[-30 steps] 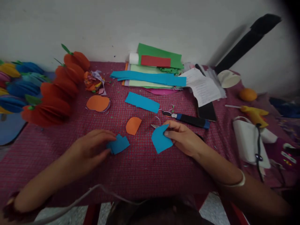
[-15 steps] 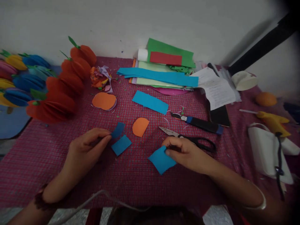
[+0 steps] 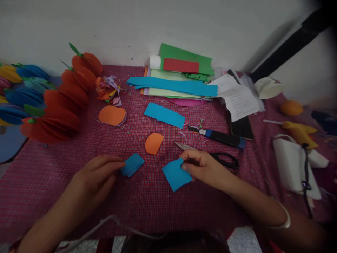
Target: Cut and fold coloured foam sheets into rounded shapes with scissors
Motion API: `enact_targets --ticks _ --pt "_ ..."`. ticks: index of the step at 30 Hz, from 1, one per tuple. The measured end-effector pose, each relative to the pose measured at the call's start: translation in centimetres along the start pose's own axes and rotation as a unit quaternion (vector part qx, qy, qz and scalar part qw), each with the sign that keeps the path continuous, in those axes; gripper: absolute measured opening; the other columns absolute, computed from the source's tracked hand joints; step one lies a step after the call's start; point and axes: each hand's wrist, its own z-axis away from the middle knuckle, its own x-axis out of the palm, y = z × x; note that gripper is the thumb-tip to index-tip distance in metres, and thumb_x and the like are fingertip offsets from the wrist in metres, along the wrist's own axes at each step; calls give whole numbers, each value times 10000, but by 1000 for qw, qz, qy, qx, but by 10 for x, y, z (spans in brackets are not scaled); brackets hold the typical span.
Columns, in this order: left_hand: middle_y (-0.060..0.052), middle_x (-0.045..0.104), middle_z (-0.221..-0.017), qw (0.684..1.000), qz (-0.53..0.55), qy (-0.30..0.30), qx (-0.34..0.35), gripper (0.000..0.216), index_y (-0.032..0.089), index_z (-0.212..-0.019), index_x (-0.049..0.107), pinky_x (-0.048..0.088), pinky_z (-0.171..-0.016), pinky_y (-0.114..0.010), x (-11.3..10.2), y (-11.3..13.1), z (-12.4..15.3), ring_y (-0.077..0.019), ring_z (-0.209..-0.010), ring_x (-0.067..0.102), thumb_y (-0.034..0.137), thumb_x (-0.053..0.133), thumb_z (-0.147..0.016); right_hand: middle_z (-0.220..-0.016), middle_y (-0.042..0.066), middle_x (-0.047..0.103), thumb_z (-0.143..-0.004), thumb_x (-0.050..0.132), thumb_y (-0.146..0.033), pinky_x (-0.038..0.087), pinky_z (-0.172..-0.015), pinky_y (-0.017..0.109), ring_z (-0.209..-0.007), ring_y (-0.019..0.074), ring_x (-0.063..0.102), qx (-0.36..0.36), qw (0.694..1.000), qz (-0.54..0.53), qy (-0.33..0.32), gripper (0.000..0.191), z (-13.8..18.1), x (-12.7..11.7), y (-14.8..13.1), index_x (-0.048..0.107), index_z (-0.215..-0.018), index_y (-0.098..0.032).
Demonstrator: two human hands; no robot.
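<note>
Blue paper is what both of our hands are busy with on the red checked tablecloth. Our left hand lies low over the cloth, thumb and forefinger closed on the left edge of the small blue pieces, two cut bits stacked unevenly and resting flat. They sit at three o'clock from that hand, touching its fingertips. Our right hand is curled, and its thumb and fingers pinch the upper right corner of the larger blue piece. That piece fans out toward nine o'clock from the hand and lies mostly on the cloth.

We judge the step in hand to be gathering and squaring cut blue shapes. Bringing the two lots together would call for a light pinch and a flat slide, since thin paper creases easily and the stacked edges are not yet aligned.

Black-handled scissors lie just beyond our right hand at twelve o'clock, blades pointing left. An orange half-round sits between the hands and farther up the table, at about one o'clock from the small pieces. Beyond it lie a blue strip and a craft knife. Orange paper fruits line the left side.
</note>
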Motion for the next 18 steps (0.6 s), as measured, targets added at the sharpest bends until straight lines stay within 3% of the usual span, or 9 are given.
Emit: enact_targets --ticks 3,5,10,13,18 --pt "6 732 -934 991 104 20 -80 192 303 -1017 695 543 -717 -302 -4 14 -20 -218 -810 686 327 582 -864 -575 -68 528 -769 648 -253 396 -461 196 -466 65 482 9 998 -54 15 136 -3 3 0 545 -796 -168" --pt "6 739 -930 988 137 12 -71 256 301 -1113 651 556 -692 -293 5 27 -35 -209 -780 696 333 592 -866 -552 -71 544 -756 656 -261 401 -439 189 -440 64 490 13 995 -98 21 154 -4 4 0 536 -789 -171" --pt "-98 602 -1339 988 9 -24 150 555 319 -1374 487 563 -856 -411 43 58 -55 -288 -1102 645 218 602 -840 -522 -75 549 -718 695 -265 422 -408 176 -407 58 492 17 981 -191 10 190 -6 5 4 547 -792 -173" --pt "-81 691 -1132 985 13 -15 170 476 306 -1315 535 586 -694 -312 55 69 -52 -219 -889 703 180 572 -858 -531 -76 545 -708 695 -265 429 -400 175 -398 54 483 23 977 -212 9 192 -5 7 6 557 -801 -169" --pt "-7 699 -739 978 116 83 154 187 250 -918 663 530 -541 -210 55 78 -45 -140 -629 673 107 567 -844 -613 -52 564 -740 527 -171 458 -461 210 -467 84 534 16 982 -184 -31 86 -2 4 5 528 -825 -184"
